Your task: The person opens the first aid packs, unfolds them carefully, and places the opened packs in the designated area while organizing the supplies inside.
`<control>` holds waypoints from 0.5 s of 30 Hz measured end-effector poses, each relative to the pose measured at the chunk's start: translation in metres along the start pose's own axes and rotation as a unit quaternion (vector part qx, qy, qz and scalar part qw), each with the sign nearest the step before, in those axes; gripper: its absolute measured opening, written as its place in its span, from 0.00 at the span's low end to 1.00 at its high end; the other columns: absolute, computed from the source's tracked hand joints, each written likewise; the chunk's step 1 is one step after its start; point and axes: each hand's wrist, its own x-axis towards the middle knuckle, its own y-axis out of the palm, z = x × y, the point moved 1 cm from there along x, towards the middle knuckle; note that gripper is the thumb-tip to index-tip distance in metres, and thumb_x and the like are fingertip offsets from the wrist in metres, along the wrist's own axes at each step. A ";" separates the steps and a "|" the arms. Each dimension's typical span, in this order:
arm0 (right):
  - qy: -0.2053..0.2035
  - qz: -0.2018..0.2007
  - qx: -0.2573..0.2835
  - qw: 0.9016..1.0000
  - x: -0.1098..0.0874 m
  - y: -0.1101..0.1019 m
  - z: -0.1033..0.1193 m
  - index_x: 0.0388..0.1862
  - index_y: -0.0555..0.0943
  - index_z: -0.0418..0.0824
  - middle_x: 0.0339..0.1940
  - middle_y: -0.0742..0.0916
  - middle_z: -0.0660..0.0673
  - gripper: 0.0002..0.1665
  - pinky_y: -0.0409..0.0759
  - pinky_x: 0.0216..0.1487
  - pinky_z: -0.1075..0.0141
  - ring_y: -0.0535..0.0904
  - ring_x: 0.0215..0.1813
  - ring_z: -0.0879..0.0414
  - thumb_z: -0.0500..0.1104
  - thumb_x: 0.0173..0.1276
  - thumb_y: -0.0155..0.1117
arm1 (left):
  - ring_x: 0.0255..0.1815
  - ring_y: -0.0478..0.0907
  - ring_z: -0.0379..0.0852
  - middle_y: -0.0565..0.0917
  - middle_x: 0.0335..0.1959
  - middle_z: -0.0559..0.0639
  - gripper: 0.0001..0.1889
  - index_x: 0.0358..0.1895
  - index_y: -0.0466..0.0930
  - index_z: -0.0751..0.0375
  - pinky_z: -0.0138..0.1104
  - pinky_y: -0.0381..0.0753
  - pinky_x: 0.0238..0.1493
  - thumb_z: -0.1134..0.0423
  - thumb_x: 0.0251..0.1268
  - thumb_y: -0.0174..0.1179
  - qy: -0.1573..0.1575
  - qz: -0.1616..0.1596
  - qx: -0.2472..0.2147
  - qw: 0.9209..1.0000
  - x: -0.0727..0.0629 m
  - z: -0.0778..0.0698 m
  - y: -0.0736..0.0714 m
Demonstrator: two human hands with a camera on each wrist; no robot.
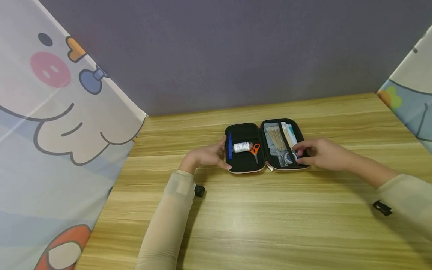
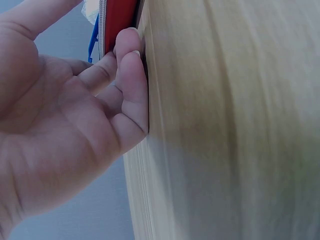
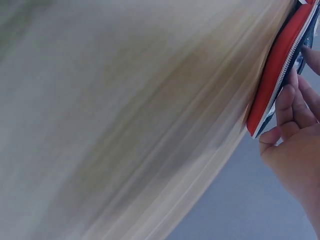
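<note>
A zippered first aid case (image 1: 243, 165) lies unfolded on the table, black inside and red outside. My left hand (image 1: 210, 154) grips its left edge, thumb at the front corner. In the left half are blue tweezers (image 1: 230, 146), a wrapped white bandage roll (image 1: 241, 147) and orange-handled scissors (image 1: 255, 150). Wooden cotton swabs (image 1: 276, 138) and flat white packets (image 1: 289, 134) sit under a black strap (image 1: 285, 138) in the right half. My right hand (image 1: 320, 153) has thumb and fingertips beside a clear-wrapped round item (image 1: 288, 158); I cannot tell whether they pinch it.
The wooden table (image 1: 236, 217) runs back to a grey partition (image 1: 236, 56). Cartoon-printed cloth (image 1: 84, 131) hangs along the left side, with more printed cloth (image 1: 408, 90) at the right. Black wrist devices (image 1: 200, 191) hang by both sleeves.
</note>
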 end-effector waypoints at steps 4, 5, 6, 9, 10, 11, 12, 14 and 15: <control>0.010 0.002 0.011 1.000 -0.003 -0.003 0.002 0.64 0.84 0.35 0.45 0.91 0.50 0.24 0.70 0.29 0.67 0.76 0.35 0.64 0.40 0.71 0.75 | 0.72 0.67 0.52 0.67 0.69 0.54 0.73 0.86 0.18 0.41 0.49 0.64 0.82 0.57 0.61 0.79 -0.001 -0.001 -0.001 1.000 0.001 0.000 0.000; 0.013 0.002 0.014 1.000 -0.003 -0.003 0.003 0.64 0.84 0.35 0.46 0.91 0.49 0.24 0.69 0.28 0.67 0.75 0.34 0.64 0.40 0.71 0.74 | 0.72 0.67 0.51 0.67 0.69 0.54 0.73 0.86 0.18 0.41 0.48 0.64 0.82 0.57 0.61 0.79 -0.001 -0.002 -0.002 1.000 0.001 0.000 0.000; 0.015 0.001 0.018 1.000 -0.004 -0.003 0.003 0.65 0.84 0.35 0.47 0.92 0.48 0.24 0.68 0.27 0.67 0.75 0.32 0.64 0.39 0.72 0.73 | 0.71 0.67 0.51 0.68 0.68 0.54 0.73 0.86 0.18 0.41 0.48 0.64 0.81 0.57 0.61 0.79 -0.001 -0.003 -0.002 1.000 0.001 0.000 0.000; 0.016 -0.005 0.028 0.999 -0.003 -0.002 0.003 0.66 0.83 0.33 0.48 0.93 0.45 0.25 0.66 0.25 0.67 0.73 0.28 0.63 0.37 0.72 0.72 | 0.70 0.67 0.51 0.68 0.67 0.53 0.73 0.87 0.19 0.41 0.48 0.65 0.81 0.58 0.61 0.80 0.000 -0.005 -0.004 1.000 0.001 0.000 0.000; 0.017 -0.007 0.032 0.999 -0.003 -0.001 0.003 0.67 0.82 0.32 0.48 0.93 0.45 0.25 0.66 0.24 0.67 0.72 0.28 0.63 0.37 0.73 0.71 | 0.70 0.68 0.51 0.68 0.67 0.54 0.73 0.87 0.19 0.41 0.48 0.65 0.80 0.58 0.61 0.79 0.000 -0.004 -0.004 1.000 0.000 -0.001 0.000; 0.018 -0.008 0.035 0.999 -0.003 -0.001 0.003 0.67 0.82 0.32 0.48 0.93 0.44 0.25 0.66 0.24 0.67 0.73 0.28 0.63 0.37 0.73 0.71 | 0.69 0.68 0.51 0.68 0.68 0.54 0.73 0.87 0.19 0.42 0.48 0.66 0.80 0.58 0.61 0.79 0.000 -0.004 -0.004 1.000 0.000 -0.001 0.000; 0.021 -0.007 0.038 0.999 -0.002 0.000 0.003 0.67 0.82 0.32 0.48 0.93 0.44 0.25 0.66 0.25 0.67 0.73 0.28 0.64 0.37 0.73 0.70 | 0.70 0.68 0.52 0.68 0.68 0.54 0.72 0.87 0.19 0.42 0.48 0.66 0.80 0.58 0.61 0.79 0.000 -0.005 -0.003 1.000 0.000 -0.001 0.000; 0.028 -0.003 0.050 0.998 -0.002 0.000 0.002 0.67 0.82 0.31 0.48 0.93 0.43 0.25 0.67 0.25 0.67 0.75 0.29 0.63 0.36 0.73 0.70 | 0.71 0.68 0.52 0.67 0.70 0.54 0.72 0.87 0.19 0.42 0.48 0.66 0.80 0.58 0.62 0.79 0.000 -0.004 -0.002 1.000 -0.001 -0.002 0.001; 0.033 -0.001 0.056 0.998 -0.002 0.000 0.002 0.67 0.82 0.32 0.48 0.93 0.43 0.24 0.67 0.25 0.67 0.76 0.30 0.63 0.36 0.74 0.69 | 0.72 0.67 0.52 0.67 0.71 0.54 0.73 0.87 0.19 0.42 0.49 0.66 0.81 0.58 0.61 0.79 0.000 -0.004 0.000 1.000 -0.001 -0.002 0.001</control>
